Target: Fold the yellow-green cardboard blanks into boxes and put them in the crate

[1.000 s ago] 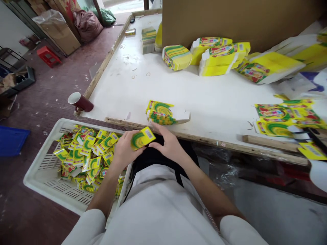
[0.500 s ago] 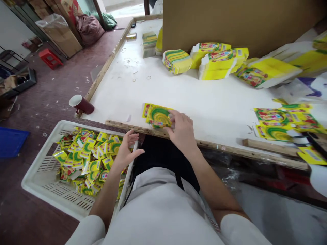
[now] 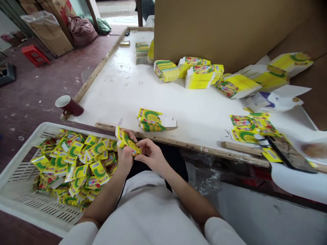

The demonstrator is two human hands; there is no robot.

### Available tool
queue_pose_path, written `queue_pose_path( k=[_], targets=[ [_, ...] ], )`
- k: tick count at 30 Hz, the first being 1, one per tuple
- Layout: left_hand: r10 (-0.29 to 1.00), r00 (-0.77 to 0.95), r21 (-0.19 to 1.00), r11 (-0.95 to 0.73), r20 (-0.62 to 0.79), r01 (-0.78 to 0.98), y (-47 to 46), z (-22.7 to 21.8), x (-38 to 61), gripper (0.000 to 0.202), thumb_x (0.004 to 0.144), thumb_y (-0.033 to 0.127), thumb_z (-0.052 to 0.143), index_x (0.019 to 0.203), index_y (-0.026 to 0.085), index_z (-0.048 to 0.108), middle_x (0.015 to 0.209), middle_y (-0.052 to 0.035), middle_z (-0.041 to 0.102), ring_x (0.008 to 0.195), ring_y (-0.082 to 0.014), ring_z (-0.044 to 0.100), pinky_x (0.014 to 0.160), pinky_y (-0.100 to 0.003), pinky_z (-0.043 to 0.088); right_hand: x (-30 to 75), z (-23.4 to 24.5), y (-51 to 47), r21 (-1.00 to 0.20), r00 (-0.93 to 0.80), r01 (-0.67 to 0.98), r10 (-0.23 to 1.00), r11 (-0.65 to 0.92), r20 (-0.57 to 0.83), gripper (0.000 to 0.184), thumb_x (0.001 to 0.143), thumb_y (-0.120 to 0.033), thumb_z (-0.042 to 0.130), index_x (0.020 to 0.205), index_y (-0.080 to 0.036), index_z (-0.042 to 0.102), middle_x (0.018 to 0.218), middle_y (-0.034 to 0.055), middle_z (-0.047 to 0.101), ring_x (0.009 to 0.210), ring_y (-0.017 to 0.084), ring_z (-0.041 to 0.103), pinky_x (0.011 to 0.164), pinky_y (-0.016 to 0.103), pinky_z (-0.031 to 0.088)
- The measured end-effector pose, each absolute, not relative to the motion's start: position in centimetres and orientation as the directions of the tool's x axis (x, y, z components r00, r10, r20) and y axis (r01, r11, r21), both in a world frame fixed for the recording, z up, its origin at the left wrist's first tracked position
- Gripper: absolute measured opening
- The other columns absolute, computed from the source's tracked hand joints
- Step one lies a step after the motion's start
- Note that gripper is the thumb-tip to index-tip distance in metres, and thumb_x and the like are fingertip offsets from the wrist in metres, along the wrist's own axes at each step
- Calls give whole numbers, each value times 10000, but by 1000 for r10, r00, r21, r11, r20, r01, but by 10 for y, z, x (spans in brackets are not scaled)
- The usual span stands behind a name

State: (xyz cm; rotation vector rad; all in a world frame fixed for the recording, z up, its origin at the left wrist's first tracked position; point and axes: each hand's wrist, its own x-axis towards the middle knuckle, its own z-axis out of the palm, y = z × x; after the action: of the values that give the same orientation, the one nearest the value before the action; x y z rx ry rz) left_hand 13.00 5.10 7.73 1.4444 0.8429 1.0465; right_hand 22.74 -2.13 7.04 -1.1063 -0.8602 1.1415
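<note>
My left hand (image 3: pixel 125 159) is closed around a small yellow-and-green printed carton (image 3: pixel 125 140), held tilted over the table's front edge. The fingers of my right hand (image 3: pixel 150 156) pinch the carton's near right end. Just beyond, on the white table (image 3: pixel 114 98), lies a stack of flat cartons (image 3: pixel 152 119) with the same print, white flaps sticking out to the right. Left of my left arm stands a white plastic basket (image 3: pixel 19 200) with many small yellow cartons (image 3: pixel 76 163) heaped in it.
A maroon mug (image 3: pixel 73 106) lies tipped at the table's left corner. Bundled yellow cartons (image 3: pixel 200 76) line a tall cardboard sheet (image 3: pixel 217 30) at the back. At right are more printed pieces (image 3: pixel 244 126), a wooden strip (image 3: pixel 241 148) and a phone (image 3: pixel 291 153). A red stool (image 3: pixel 35 55) stands on the floor.
My right hand has come back from the stack towards my body, and a carton is now between both hands. My left hand, open before, has closed on it. The view has shifted slightly.
</note>
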Motion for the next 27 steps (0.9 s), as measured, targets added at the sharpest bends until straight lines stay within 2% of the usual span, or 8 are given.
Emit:
queue_pose_path(
  k=[3, 5, 9, 14, 17, 22, 25, 27],
  targets=[
    [921, 367, 983, -68, 127, -169, 49, 72, 127, 778, 672, 916, 447, 985, 228, 632, 832, -61, 594, 784, -213, 600, 686, -352, 546, 236, 72, -19, -955, 259, -288, 966, 68, -10, 400, 694, -423, 823, 966, -224, 608, 741, -50, 540, 654, 106, 483, 607, 241, 410],
    [934, 338, 976, -44, 116, -213, 48, 69, 127, 682, 730, 829, 527, 1047, 235, 635, 855, -54, 605, 786, -194, 604, 702, -330, 549, 238, 71, -19, -942, 245, -326, 970, 78, -4, 390, 724, -427, 798, 1001, -226, 612, 783, -34, 568, 692, 114, 504, 624, 244, 420],
    [967, 250, 936, 37, 55, -350, 48, 65, 128, 461, 820, 626, 638, 1090, 252, 648, 870, -17, 620, 739, -116, 591, 677, -223, 524, 234, 65, -18, -910, 203, -410, 979, 68, -19, 407, 728, -466, 787, 1007, -228, 611, 830, -16, 595, 745, 128, 544, 674, 260, 455],
    [982, 180, 914, 127, -60, -384, 50, 67, 131, 380, 814, 566, 680, 965, 217, 695, 905, -27, 713, 728, -120, 642, 661, -218, 545, 230, 61, -14, -884, 245, -464, 968, 60, -62, 440, 690, -503, 807, 981, -232, 618, 878, 6, 637, 787, 149, 586, 747, 295, 497],
    [989, 107, 899, 134, -97, -416, 51, 66, 131, 367, 742, 541, 759, 813, 186, 698, 810, -16, 723, 715, -127, 655, 652, -215, 545, 226, 60, -12, -882, 308, -466, 948, 72, -85, 444, 667, -534, 809, 927, -228, 620, 841, 5, 645, 764, 155, 588, 758, 315, 510],
    [993, 41, 887, 116, -109, -446, 54, 62, 127, 317, 708, 470, 802, 707, 179, 674, 691, 33, 694, 599, -93, 602, 598, -199, 530, 219, 54, -9, -945, 426, -312, 904, 104, -41, 352, 751, -554, 718, 762, -224, 598, 695, -20, 575, 645, 137, 514, 652, 291, 475],
    [989, 124, 896, 128, -83, -425, 57, 68, 123, 285, 687, 438, 826, 754, 192, 700, 761, 25, 720, 678, -106, 639, 663, -204, 557, 226, 56, -11, -984, 466, -94, 880, 151, 90, 288, 802, -490, 683, 732, -219, 616, 714, -10, 569, 662, 141, 515, 634, 277, 457],
    [987, 153, 904, 113, -54, -413, 58, 74, 119, 289, 659, 407, 852, 827, 208, 726, 818, 21, 737, 761, -112, 666, 727, -191, 562, 236, 61, -15, -981, 415, 76, 889, 176, 192, 203, 845, -407, 655, 780, -216, 667, 754, 6, 597, 710, 152, 544, 669, 280, 465]
  ],
)
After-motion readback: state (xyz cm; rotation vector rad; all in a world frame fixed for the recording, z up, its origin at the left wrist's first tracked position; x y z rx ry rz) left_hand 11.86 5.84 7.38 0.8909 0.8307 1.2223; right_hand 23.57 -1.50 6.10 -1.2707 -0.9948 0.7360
